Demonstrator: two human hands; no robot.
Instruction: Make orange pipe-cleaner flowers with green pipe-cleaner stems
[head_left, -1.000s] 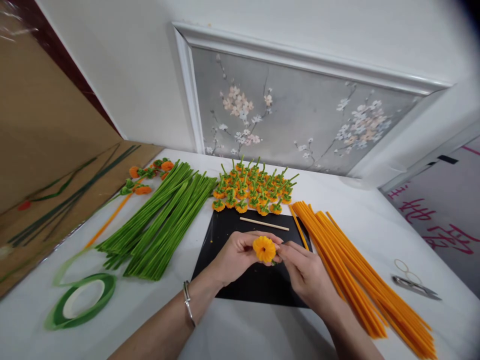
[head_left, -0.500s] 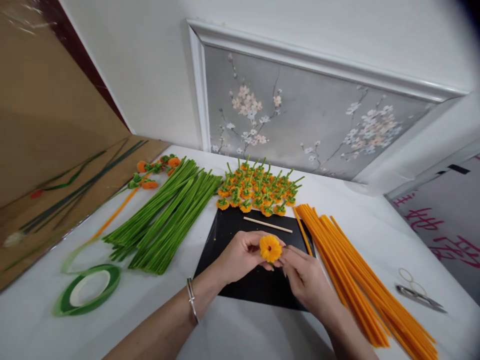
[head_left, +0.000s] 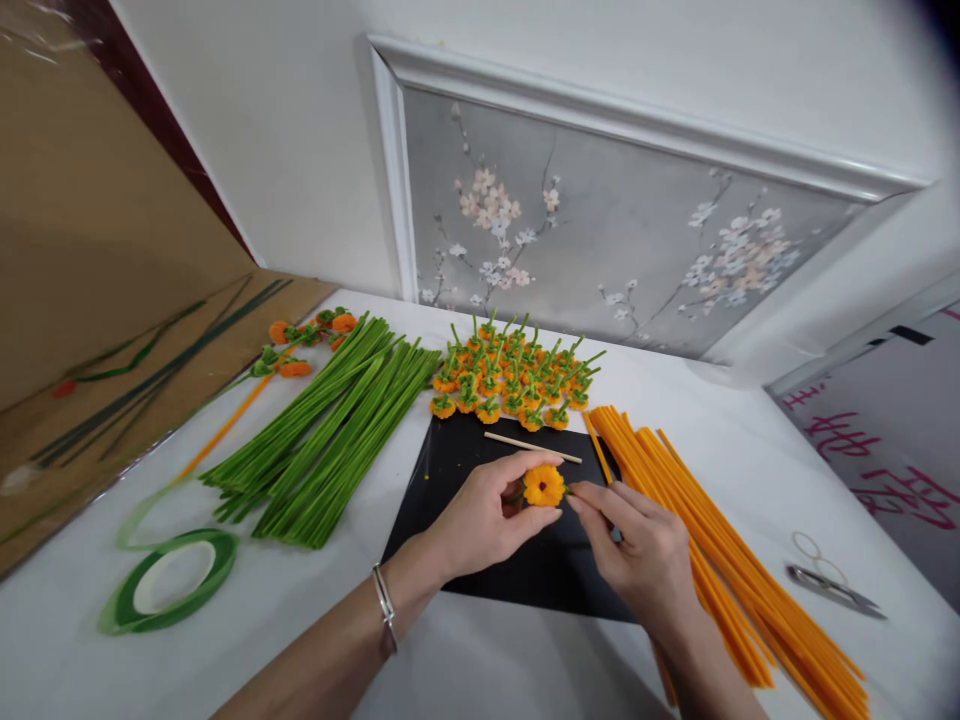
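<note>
On my feed, the orange flower (head_left: 544,486) sits just below centre frame, gripped between the left hand's (head_left: 476,520) thumb and fingers, dark centre facing me. Its green strand (head_left: 568,490) juts rightward, nearly level, into the right hand's (head_left: 645,545) pinch. Both forearms (a bracelet (head_left: 385,607) circles the left wrist) angle inward from the bottom edge.

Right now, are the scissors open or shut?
Shut, it seems: the scissors lie with their blades together, with no gap I can see.
</note>
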